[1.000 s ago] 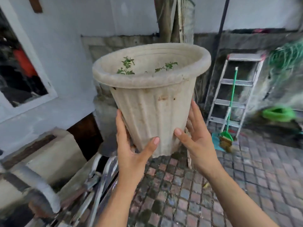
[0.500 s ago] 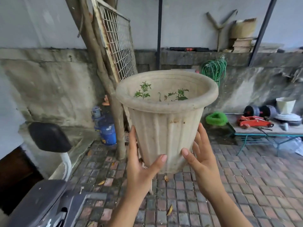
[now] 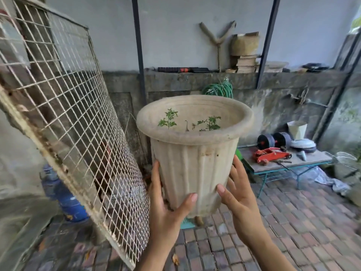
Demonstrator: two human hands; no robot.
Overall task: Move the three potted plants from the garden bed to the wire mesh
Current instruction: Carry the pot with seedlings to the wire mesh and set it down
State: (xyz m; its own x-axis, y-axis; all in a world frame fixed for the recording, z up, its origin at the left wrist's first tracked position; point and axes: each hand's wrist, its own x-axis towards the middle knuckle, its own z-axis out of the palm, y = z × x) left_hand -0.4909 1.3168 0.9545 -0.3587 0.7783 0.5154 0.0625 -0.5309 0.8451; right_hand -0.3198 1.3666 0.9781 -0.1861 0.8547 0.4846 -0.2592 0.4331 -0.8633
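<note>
A large, dirty white ribbed pot [image 3: 195, 165] with small green seedlings [image 3: 170, 120] inside is held up in the air at the centre of the head view. My left hand [image 3: 166, 210] grips its lower left side, thumb across the front. My right hand [image 3: 238, 196] grips the lower right side. A rusty framed wire mesh panel [image 3: 78, 122] leans against the wall and a tree trunk, just left of the pot. No other potted plants are in view.
A blue gas cylinder [image 3: 64, 200] stands behind the mesh panel. A low teal table [image 3: 281, 165] to the right carries a red jack, dumbbells and a white bucket. A green hose [image 3: 218, 89] hangs on the back wall. Brick paving [image 3: 293, 231] lies underfoot.
The view has swung right and moved closer to the mesh panel, which now fills the left side. The pot stays held in both hands in front of me.
</note>
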